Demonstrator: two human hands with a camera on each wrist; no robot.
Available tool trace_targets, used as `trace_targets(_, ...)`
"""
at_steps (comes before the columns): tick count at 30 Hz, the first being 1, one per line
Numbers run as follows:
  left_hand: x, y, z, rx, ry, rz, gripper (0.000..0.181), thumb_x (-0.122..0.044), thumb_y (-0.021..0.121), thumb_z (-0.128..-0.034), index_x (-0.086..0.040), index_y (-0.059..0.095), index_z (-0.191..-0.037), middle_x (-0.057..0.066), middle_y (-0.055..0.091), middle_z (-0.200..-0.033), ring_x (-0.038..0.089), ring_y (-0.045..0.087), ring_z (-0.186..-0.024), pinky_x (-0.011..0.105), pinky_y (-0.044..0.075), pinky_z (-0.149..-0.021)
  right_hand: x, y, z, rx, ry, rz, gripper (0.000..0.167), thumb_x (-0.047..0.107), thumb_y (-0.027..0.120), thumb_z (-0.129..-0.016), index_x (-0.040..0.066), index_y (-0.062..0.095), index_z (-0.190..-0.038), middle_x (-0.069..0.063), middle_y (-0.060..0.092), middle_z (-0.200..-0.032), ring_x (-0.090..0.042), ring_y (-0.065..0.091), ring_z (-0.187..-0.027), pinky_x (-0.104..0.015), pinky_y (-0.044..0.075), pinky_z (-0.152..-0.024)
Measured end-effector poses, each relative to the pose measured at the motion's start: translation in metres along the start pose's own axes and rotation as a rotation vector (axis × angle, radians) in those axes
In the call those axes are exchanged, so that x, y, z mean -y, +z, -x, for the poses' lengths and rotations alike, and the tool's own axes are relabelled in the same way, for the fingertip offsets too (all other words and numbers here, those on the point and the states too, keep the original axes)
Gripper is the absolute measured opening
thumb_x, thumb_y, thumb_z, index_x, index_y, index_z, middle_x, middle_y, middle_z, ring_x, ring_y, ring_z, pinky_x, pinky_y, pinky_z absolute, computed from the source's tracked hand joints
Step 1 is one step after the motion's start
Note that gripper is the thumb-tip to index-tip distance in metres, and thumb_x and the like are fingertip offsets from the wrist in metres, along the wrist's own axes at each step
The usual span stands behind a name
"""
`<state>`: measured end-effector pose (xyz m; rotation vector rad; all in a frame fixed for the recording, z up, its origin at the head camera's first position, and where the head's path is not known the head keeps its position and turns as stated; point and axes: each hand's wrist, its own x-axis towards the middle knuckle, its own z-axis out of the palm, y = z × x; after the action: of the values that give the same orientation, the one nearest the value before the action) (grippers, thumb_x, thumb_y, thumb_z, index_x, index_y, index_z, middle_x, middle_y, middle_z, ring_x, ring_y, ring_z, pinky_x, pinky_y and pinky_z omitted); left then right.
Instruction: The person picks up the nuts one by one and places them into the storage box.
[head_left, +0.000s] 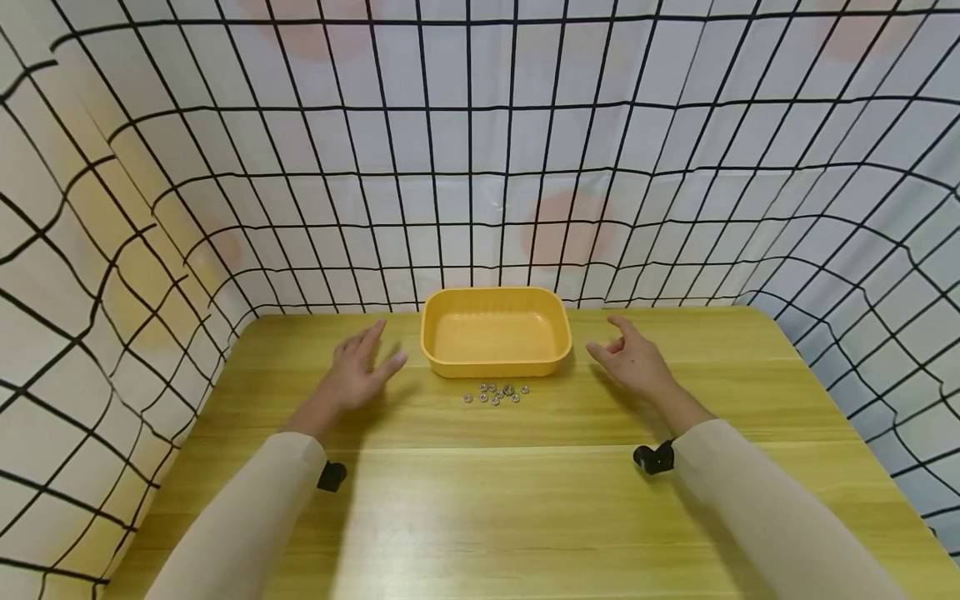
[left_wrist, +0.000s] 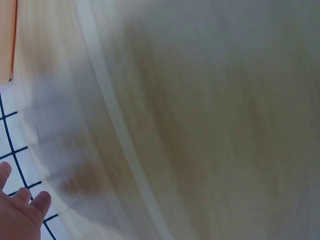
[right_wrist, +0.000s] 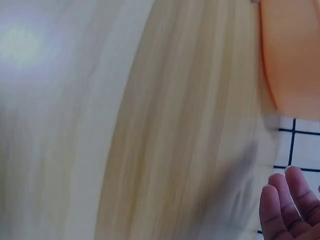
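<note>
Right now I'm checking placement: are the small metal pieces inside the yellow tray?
No, the small metal pieces lie on the wood-grain table in front of the yellow tray.

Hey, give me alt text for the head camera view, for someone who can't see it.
A person's left hand and right hand, both holding nothing, are on either side of an empty yellow tray on a wood-grain table. Small shiny metal pieces lie loosely clustered just in front of the tray. Behind is a pale backdrop with black grid lines.
</note>
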<state>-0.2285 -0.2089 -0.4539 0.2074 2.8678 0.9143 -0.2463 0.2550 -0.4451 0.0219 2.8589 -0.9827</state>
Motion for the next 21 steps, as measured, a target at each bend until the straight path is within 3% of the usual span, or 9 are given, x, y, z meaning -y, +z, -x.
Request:
trace_targets(4,-0.006,0.004,0.000,-0.034,0.002,0.046,0.086,-0.076,0.040,-0.0969,-0.038,0.003,-0.165,0.019,0.018,-0.169,0.051,0.011,-0.154,0.080,0.021,-0.115,0.006,0.002,0.003,0.008,0.012,-0.082,0.091,0.058,0.062,-0.097,0.013,0.021,-0.163,-0.017,0.060,-0.124,-0.027,0.062,-0.092,-0.029,0.052,-0.070)
trace_targets(10,-0.015,0.008,0.001,-0.074,-0.019,0.138,0.082,-0.075,0.041,-0.0969,-0.042,0.006,-0.164,0.017,0.019,-0.170,0.050,0.009,-0.155,0.078,0.017,-0.117,0.014,0.009,0.008,0.029,0.037,-0.199,0.087,0.047,0.068,-0.096,0.014,0.023,-0.163,-0.019,0.060,-0.128,-0.029,0.065,-0.100,-0.027,0.054,-0.072)
trace_targets(17,-0.021,0.013,-0.003,-0.075,-0.017,0.359,0.080,-0.064,0.049,-0.1005,-0.032,0.014,-0.165,0.017,0.025,-0.166,0.044,0.040,-0.143,0.063,0.037,-0.117,0.019,0.014,0.014,0.008,0.002,-0.342,0.075,0.043,0.063,-0.101,0.011,0.029,-0.160,-0.022,0.062,-0.128,-0.037,0.068,-0.107,-0.037,0.058,-0.082)
trace_targets(21,-0.024,0.017,-0.005,-0.070,-0.036,0.427,0.077,-0.057,0.053,-0.1022,-0.031,0.017,-0.165,0.017,0.027,-0.165,0.045,0.048,-0.137,0.061,0.044,-0.112,0.026,0.018,0.018,-0.002,-0.001,-0.450,0.067,0.036,0.064,-0.102,0.008,0.035,-0.156,-0.021,0.065,-0.122,-0.037,0.069,-0.109,-0.043,0.061,-0.091)
